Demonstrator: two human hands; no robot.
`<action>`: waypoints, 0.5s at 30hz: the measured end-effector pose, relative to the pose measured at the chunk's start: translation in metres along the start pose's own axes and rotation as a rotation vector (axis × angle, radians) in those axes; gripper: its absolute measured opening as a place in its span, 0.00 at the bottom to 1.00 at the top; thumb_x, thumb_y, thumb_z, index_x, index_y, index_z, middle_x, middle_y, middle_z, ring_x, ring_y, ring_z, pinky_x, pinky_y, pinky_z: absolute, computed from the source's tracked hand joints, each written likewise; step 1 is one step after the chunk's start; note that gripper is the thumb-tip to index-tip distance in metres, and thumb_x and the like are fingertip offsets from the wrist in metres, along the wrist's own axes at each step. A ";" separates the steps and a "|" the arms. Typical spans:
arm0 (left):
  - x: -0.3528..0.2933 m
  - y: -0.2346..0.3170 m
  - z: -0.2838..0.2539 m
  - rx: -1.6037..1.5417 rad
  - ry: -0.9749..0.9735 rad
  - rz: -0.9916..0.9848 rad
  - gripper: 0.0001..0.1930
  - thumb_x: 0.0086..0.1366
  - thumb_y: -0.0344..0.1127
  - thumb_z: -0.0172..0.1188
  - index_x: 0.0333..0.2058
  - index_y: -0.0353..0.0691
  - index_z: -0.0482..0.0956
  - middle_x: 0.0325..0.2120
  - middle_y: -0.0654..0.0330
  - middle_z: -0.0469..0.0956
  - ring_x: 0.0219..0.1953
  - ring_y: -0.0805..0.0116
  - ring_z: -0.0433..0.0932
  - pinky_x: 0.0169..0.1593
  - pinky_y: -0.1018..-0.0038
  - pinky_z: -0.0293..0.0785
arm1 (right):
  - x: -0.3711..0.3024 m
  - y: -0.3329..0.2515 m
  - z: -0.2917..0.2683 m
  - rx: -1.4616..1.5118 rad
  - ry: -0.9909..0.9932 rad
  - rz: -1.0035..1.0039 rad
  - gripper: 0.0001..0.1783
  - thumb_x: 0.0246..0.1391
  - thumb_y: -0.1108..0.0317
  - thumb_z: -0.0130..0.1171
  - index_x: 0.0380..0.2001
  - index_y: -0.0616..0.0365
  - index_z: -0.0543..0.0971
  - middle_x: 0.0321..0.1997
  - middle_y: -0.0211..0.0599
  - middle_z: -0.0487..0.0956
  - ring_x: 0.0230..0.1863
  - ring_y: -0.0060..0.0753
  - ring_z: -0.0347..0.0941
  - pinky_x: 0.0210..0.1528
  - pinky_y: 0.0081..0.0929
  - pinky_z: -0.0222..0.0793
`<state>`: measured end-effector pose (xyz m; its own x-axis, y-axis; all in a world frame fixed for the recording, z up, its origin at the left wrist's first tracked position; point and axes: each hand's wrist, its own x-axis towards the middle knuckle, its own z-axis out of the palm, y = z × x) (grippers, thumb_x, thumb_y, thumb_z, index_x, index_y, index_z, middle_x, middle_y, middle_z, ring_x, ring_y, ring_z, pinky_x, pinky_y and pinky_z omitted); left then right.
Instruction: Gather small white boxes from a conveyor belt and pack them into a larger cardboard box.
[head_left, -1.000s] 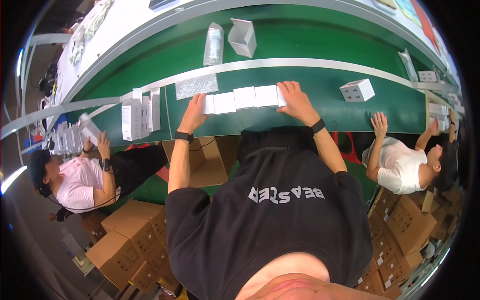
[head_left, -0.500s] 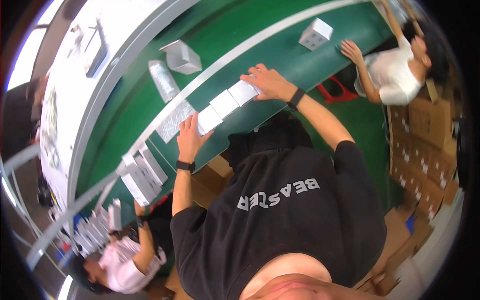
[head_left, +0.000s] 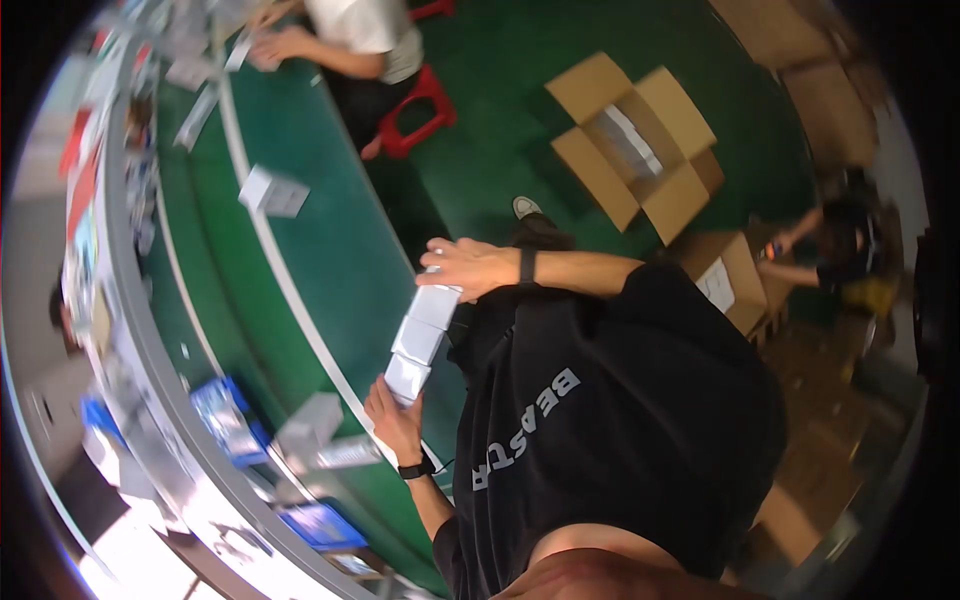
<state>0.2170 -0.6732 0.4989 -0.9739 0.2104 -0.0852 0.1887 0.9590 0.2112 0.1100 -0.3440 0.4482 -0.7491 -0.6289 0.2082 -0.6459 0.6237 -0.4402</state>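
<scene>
A row of white boxes [head_left: 418,338] slants from near left to far right over the right margin of the green tabletop [head_left: 330,240]; whether it rests there or is lifted, I cannot tell. The left hand [head_left: 397,420] has its fingers closed round the near end, the right hand [head_left: 465,268] grips the far end, and the row is held between them. Each wrist wears a dark band. Farther left, a separate white box [head_left: 274,192] sits by the pale strip [head_left: 302,312] that runs along the tabletop. Near left, beyond that strip, lie an open white carton [head_left: 310,425] and a clear-wrapped package [head_left: 350,452], both blurred. At the far end, a co-worker in a white top [head_left: 352,25] handles something pale, beside a red stool [head_left: 432,108]. On the floor to the far right stands an open cardboard box [head_left: 590,88] with pale things inside.
</scene>
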 end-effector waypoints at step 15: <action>0.286 0.439 0.108 0.010 -0.257 1.221 0.39 0.43 0.40 0.74 0.57 0.46 0.71 0.54 0.59 0.73 0.56 0.51 0.70 0.47 0.62 0.79 | -0.381 0.083 -0.107 -0.174 0.456 1.369 0.39 0.39 0.56 0.72 0.58 0.43 0.71 0.54 0.34 0.70 0.61 0.45 0.63 0.38 0.42 0.78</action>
<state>0.0348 -0.1719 0.4621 -0.1087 0.9937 -0.0268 0.9538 0.1119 0.2790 0.3262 -0.0026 0.4261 -0.7405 0.6719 -0.0111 0.6147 0.6705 -0.4155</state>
